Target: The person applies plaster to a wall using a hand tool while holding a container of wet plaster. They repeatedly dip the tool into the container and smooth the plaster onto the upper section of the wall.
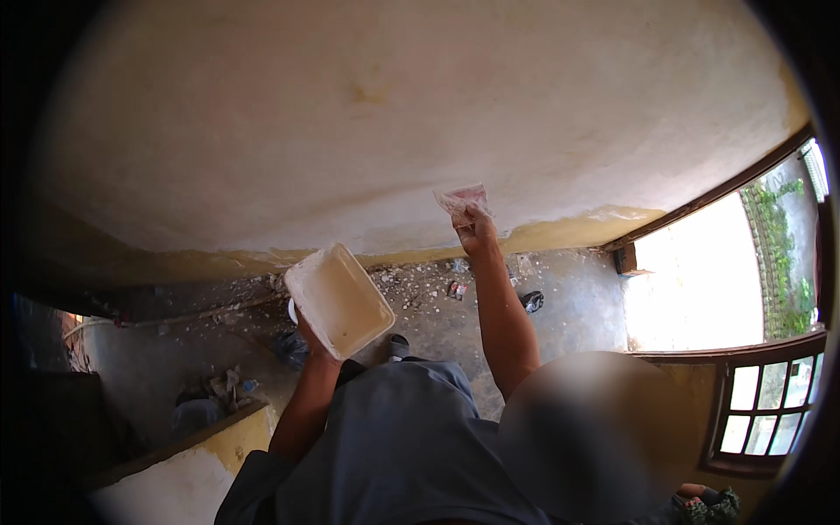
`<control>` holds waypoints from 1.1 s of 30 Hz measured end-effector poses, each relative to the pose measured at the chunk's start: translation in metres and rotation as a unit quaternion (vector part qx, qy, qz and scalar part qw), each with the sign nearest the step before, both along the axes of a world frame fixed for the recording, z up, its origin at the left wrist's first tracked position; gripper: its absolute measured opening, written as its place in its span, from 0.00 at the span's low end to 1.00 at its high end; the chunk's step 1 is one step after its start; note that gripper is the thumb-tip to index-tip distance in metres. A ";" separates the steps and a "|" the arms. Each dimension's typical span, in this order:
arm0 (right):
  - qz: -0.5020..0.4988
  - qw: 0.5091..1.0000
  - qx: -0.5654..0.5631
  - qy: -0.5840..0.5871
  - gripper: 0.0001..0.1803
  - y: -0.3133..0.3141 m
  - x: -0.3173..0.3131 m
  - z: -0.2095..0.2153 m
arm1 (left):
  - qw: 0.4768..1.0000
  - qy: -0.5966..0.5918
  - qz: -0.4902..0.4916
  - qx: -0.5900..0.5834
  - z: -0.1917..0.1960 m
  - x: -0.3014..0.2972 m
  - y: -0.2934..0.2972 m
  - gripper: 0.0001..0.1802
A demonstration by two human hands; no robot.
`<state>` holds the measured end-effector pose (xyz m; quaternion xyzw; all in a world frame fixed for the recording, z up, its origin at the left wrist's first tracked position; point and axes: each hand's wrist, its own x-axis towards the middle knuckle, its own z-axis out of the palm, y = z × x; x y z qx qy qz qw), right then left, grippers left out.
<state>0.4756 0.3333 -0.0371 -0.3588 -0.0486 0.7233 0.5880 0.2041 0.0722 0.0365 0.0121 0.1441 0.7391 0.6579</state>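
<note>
My left hand grips a rectangular, off-white tub from its near left side. The tub is tilted so that its inside shows, with a pale coating on the walls and bottom. My right arm reaches up toward the wall, and the right hand is closed on a flat spreader. That spreader is pinkish and smeared with whitish paste. Its blade is at or close to the wall; actual contact cannot be made out. Whitish coating covers most of the wall, while a yellow strip shows along its lower edge.
Pale flakes and rubble litter the grey floor along the wall's foot. A black crumpled thing lies to the right, and a dark bag left of my legs. A low wall stands lower left; a bright doorway and barred window are right.
</note>
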 end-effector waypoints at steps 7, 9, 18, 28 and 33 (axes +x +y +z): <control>-0.065 0.997 -0.014 -0.039 0.08 0.039 -0.032 0.060 | 0.999 -0.012 0.006 0.037 -0.016 -0.017 -0.031 0.35; -0.052 0.997 0.016 -0.061 0.12 0.041 -0.031 0.092 | 0.999 0.009 0.011 0.035 -0.019 -0.018 -0.036 0.35; -0.064 0.981 0.159 -0.096 0.11 0.022 -0.030 0.312 | 0.999 0.004 0.012 0.029 -0.005 -0.005 -0.025 0.35; -0.065 0.987 0.112 -0.097 0.19 -0.004 0.023 0.085 | 1.000 -0.010 -0.002 0.017 -0.007 0.003 -0.021 0.34; -0.087 0.995 -0.035 -0.032 0.21 0.039 0.031 0.012 | 0.999 -0.032 -0.009 0.013 -0.015 -0.003 -0.023 0.35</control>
